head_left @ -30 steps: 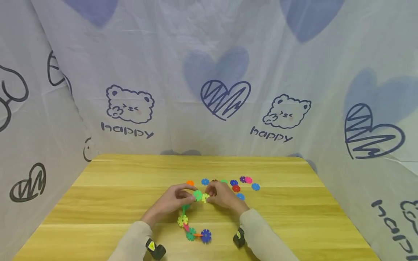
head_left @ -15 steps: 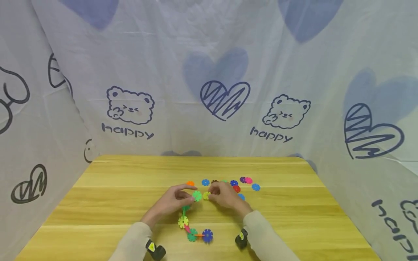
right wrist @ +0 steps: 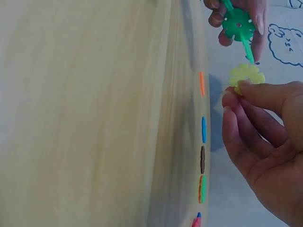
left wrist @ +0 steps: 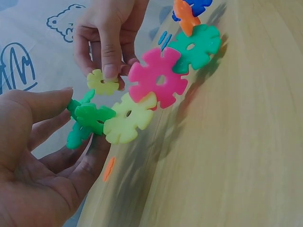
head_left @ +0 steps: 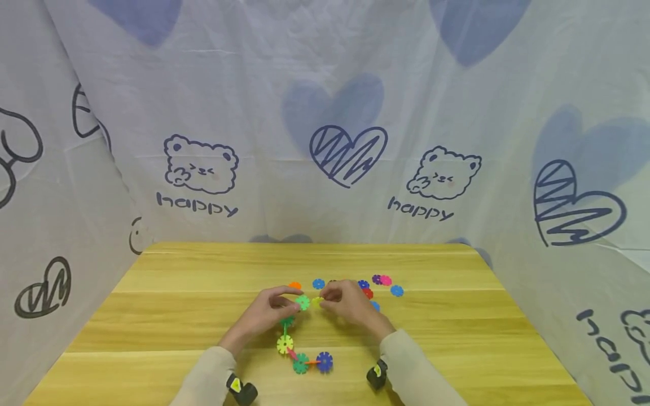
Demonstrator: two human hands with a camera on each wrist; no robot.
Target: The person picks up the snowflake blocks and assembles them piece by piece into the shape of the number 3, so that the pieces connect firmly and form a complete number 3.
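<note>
My left hand pinches the bright green snowflake disc at the upper end of a chain of slotted plastic discs. From it the chain hangs down through more green, a yellow disc, a pink disc, a teal disc, an orange disc and a blue disc. Between thumb and fingers, my right hand holds a loose yellow snowflake disc. It looks nearly edge-on in the head view, a small gap away from the bright green disc.
Behind my hands, loose discs lie on the wooden table: orange, light blue, red, pink and several others. A printed cloth hangs around the table's back and sides.
The yellow disc in my right hand first moved right, away from the green disc, then turned from face-on to nearly edge-on and came back closer. My left hand has barely shifted.
</note>
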